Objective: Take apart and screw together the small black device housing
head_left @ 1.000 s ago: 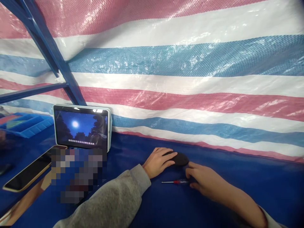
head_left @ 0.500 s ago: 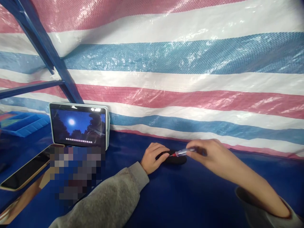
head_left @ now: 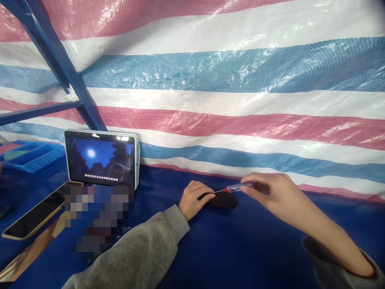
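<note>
Left hand [head_left: 196, 199] curled over black oval object [head_left: 225, 200], right hand [head_left: 261, 188] pinching screwdriver [head_left: 236, 188] above it

From here, the table [head_left: 237, 249] lies open in front of the black mouse [head_left: 226, 200] and on to the right, wide enough for a hand. The striped sheet [head_left: 228, 104] walls off the back. Leftward, the tablet [head_left: 100, 158] stands upright and the phone [head_left: 37, 210] lies flat in front of the blue tray [head_left: 36, 156]; the blurred patch between seems cluttered.
</note>
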{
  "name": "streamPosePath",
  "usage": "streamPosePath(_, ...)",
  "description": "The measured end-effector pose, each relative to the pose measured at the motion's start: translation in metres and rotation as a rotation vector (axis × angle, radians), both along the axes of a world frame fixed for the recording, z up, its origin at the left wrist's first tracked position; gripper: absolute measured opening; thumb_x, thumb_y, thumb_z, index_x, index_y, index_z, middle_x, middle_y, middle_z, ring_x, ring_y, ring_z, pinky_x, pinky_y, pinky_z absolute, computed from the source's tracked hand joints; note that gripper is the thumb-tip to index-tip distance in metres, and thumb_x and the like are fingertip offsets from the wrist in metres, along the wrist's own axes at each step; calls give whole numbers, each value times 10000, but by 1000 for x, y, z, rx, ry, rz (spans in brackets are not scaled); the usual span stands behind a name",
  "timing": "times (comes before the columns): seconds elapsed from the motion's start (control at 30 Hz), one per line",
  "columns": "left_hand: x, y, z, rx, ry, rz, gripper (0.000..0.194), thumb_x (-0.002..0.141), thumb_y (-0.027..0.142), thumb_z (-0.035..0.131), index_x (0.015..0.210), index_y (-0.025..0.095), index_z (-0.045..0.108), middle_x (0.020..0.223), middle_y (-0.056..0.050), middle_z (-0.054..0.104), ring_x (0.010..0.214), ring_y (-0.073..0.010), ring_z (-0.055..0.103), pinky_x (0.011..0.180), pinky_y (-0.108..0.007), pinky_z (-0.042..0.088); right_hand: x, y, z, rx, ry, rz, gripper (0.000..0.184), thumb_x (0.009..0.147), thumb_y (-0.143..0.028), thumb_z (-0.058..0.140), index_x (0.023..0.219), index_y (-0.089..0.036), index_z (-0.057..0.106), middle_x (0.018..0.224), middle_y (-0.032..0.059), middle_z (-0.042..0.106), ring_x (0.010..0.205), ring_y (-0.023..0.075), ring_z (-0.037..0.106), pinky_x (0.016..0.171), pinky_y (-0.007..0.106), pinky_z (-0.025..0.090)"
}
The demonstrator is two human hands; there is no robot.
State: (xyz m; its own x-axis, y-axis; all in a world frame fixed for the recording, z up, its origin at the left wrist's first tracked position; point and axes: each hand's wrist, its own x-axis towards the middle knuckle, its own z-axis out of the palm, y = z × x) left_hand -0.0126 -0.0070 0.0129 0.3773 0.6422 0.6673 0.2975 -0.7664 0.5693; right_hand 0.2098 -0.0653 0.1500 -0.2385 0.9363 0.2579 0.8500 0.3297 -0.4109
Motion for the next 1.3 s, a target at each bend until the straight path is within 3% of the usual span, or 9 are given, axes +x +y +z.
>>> streamPosePath(0.5, 0, 1, -4, -27, 8, -7, 272, 920, 415, 575, 802, 204, 700, 791, -18, 727, 741, -168, 657, 767, -331, 479, -6, 1, -4, 20, 55, -12, 244, 838, -446, 560, 846, -252, 708, 732, -3, 721, 552, 157, 604, 545, 288, 474)
streamPosePath(1.03, 1, 2, -7, 78, 63, -12, 260, 918, 394, 587, 801, 186, 691, 763, -12, 714, 713, -147, 636, 742, -308, 448, -13, -2, -6, 27, 96, -12, 197, 838, -396, 586, 848, -241, 707, 715, -6, 703, 550, 141, 591, 556, 267, 474)
streamPosePath(1.3, 3, 2, -9, 190, 75, -38, 213, 905, 334, 623, 790, 161, 673, 721, -9, 695, 704, -136, 624, 722, -287, 430, -37, -7, -16, 66, 260, 74, 110, 828, -307, 633, 884, -236, 697, 736, -15, 665, 603, 116, 579, 592, 236, 481)
